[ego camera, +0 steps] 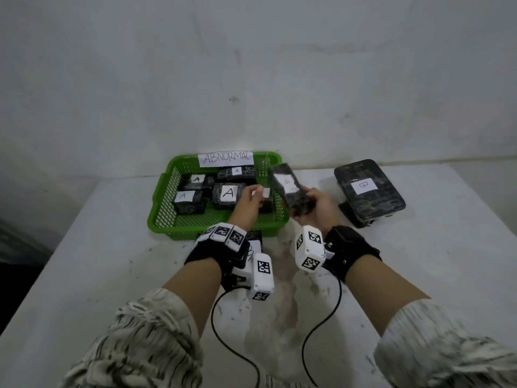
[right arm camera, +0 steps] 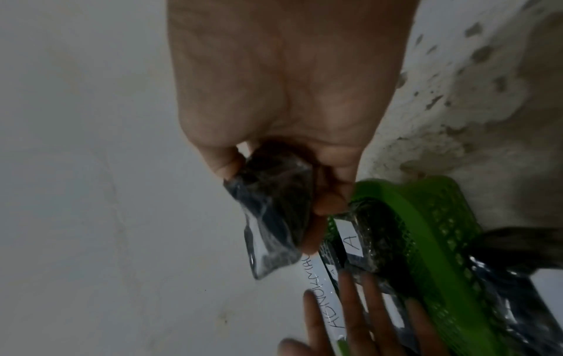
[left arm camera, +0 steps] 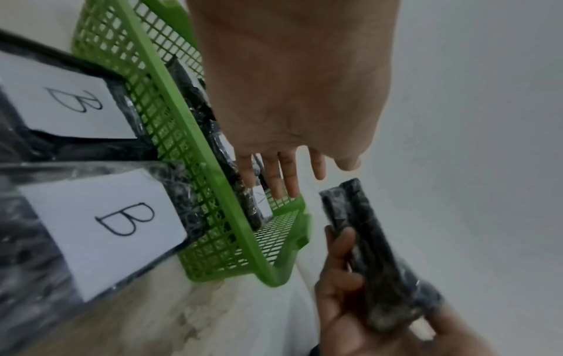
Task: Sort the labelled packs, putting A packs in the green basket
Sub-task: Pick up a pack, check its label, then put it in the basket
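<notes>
The green basket (ego camera: 165, 197) marked ABNORMAL holds several black packs with white A labels, such as the one at the middle (ego camera: 228, 193). My left hand (ego camera: 253, 193) hovers over the basket's right part with straight fingers (left arm camera: 284, 178) and holds nothing. My right hand (ego camera: 313, 204) grips a black wrapped pack (ego camera: 288, 189) by its near end and tilts it up beside the basket's right rim. Its white label is too blurred to read. In the right wrist view the thumb and fingers clamp that pack (right arm camera: 271, 216) next to the basket (right arm camera: 426, 228).
Two stacked black packs, the top one labelled B (ego camera: 369, 189), lie on the white table to the right. More B packs (left arm camera: 100, 224) lie against the basket's front wall, under my left wrist. A grey wall stands behind the table.
</notes>
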The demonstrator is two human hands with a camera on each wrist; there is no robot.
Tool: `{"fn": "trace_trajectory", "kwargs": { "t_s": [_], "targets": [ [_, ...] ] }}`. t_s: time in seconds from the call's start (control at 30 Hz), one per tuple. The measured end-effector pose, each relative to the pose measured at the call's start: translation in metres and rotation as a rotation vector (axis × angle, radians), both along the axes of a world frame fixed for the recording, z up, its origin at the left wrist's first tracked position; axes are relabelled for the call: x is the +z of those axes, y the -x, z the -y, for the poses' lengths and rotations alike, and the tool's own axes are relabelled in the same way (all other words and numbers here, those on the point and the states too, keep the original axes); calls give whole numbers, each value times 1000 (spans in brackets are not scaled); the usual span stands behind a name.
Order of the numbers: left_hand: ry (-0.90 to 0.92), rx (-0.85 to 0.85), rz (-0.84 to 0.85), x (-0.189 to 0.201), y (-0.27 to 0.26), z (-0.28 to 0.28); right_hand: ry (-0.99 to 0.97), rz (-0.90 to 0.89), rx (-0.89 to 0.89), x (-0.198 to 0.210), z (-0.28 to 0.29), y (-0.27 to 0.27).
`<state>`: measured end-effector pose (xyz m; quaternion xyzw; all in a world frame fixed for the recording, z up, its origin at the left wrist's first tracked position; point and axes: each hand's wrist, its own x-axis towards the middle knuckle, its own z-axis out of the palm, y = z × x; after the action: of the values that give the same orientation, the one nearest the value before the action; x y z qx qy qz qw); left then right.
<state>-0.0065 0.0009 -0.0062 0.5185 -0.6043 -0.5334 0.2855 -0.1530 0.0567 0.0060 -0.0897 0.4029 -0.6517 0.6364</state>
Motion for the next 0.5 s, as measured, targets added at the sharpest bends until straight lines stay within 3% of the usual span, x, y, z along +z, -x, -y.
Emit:
{"fn": "trace_trajectory", "kwargs": {
  "t_s": [0.13, 0.5],
  "targets": [
    [-210, 37, -320, 4, -11, -14, 1, -52, 200, -11, -20, -14],
    [-237, 136, -468, -19, -30, -46, -223, -608, 387, -16, -39, -41]
  ]
}}
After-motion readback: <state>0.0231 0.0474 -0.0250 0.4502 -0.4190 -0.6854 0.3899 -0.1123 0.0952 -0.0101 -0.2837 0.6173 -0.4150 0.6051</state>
